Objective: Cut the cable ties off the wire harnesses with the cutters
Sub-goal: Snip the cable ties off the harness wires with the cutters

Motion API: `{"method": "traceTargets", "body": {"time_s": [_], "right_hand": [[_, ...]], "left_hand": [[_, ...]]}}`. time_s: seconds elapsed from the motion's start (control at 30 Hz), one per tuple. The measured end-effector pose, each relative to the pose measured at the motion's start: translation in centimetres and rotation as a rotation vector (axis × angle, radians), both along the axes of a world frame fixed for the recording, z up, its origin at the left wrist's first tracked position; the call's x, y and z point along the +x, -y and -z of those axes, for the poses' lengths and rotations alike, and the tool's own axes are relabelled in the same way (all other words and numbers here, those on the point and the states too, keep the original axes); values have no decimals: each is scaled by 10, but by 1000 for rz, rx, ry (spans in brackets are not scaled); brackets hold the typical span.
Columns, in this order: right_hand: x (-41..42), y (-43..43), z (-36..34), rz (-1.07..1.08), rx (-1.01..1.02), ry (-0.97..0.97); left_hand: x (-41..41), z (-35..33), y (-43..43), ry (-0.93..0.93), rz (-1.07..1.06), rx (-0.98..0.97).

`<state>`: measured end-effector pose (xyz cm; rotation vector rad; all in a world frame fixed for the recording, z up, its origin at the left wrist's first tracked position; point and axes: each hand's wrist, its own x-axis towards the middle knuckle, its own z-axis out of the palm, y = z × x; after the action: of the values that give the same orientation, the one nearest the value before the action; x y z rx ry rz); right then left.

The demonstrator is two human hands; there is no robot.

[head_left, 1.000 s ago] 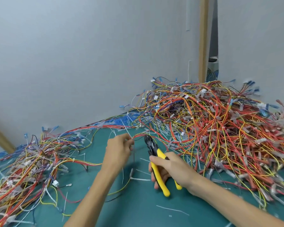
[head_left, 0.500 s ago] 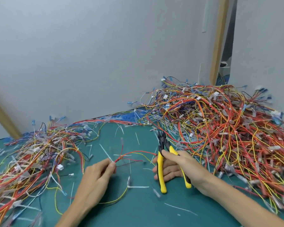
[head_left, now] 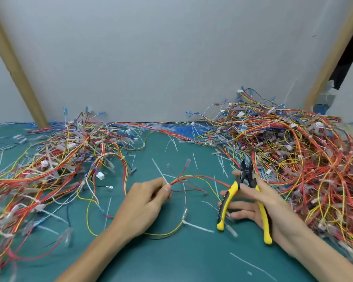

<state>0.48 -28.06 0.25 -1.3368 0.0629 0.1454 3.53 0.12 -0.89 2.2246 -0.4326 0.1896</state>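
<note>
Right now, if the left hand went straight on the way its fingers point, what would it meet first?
The left hand would likely meet the loose wires it pinches, then the cutters; depth unclear.

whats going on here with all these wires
A person is cutting cable ties off wire harnesses at a green mat. The left hand pinches a small harness by its bundled end. The right hand holds yellow-handled cutters, handles spread, clear of the harness. Cut ties litter the mat between two big wire piles.
</note>
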Motion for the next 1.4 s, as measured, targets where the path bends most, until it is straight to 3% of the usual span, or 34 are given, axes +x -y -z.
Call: {"method": "traceTargets", "body": {"time_s": [0.2,0.5,0.57,0.73,0.87,1.0,1.1,1.2,1.33,1.4], "right_hand": [[2,5,-4,69,106,-65],[-2,9,-11,135,-78,-35],[-3,11,-16,175,-107,58],[-5,24,-34,465,-337,590],[-9,17,-34,528,-488,732],[-12,6,-27,433,-607,699],[-10,5,-25,249,-642,554],[-6,9,-16,77,-553,431],[-3,17,-7,-1,-300,317],[-3,17,-5,-38,-269,295]], "left_hand": [[1,3,-2,-17,20,1],[-1,3,-2,28,127,9],[-2,3,-1,57,140,41],[-2,6,-1,71,137,108],[-2,6,0,72,129,135],[-3,5,0,59,129,146],[-2,6,0,61,121,151],[-2,7,0,56,119,149],[-1,8,0,65,105,138],[-2,9,1,87,96,139]]}}
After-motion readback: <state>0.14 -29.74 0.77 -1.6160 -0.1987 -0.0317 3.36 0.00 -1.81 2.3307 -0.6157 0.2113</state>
